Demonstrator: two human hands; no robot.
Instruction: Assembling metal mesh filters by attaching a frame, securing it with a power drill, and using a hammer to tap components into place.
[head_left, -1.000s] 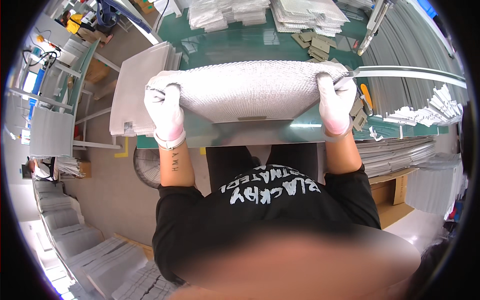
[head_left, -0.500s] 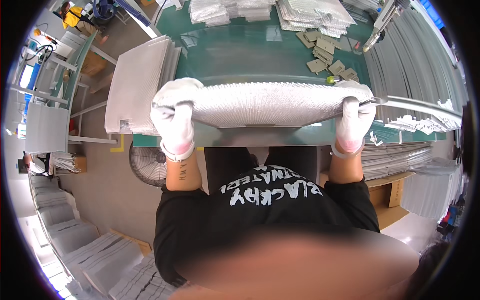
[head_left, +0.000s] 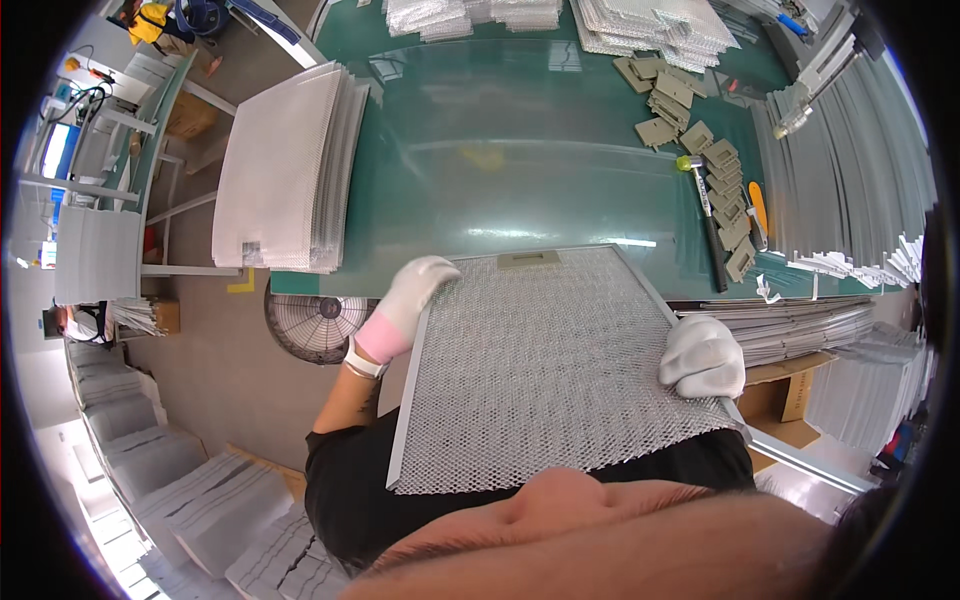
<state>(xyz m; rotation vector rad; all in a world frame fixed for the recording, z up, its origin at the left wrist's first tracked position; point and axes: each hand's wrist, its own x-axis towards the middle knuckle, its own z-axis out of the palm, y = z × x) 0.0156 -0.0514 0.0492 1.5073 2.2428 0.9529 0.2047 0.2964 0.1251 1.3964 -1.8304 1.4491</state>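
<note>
A silver metal mesh filter panel (head_left: pixel 540 380) tilts in front of my body, its far edge at the table's front. Thin metal framing runs along its left, far and right sides; bare mesh shows at the near edge. A beige latch plate (head_left: pixel 527 260) sits at the middle of the far edge. My left hand (head_left: pixel 412 300), in a white glove, has its fingers curled over the far left corner. My right hand (head_left: pixel 703 358), also gloved, is closed around the right edge. A metal strip (head_left: pixel 810 462) juts out rightward from the near right corner.
On the green table (head_left: pixel 480 190) lie a mallet (head_left: pixel 710 225), an orange-handled tool (head_left: pixel 758 215) and several beige plates (head_left: pixel 672 90). Mesh sheets (head_left: pixel 275 170) are stacked at left, more mesh (head_left: pixel 650 30) at the back. Metal strips (head_left: pixel 850 180) line the right side. A fan (head_left: pixel 318 325) stands below.
The panel has swung from nearly edge-on over the table to face up, closer to my body. My right hand has come down and nearer; my left has shifted right and nearer.
</note>
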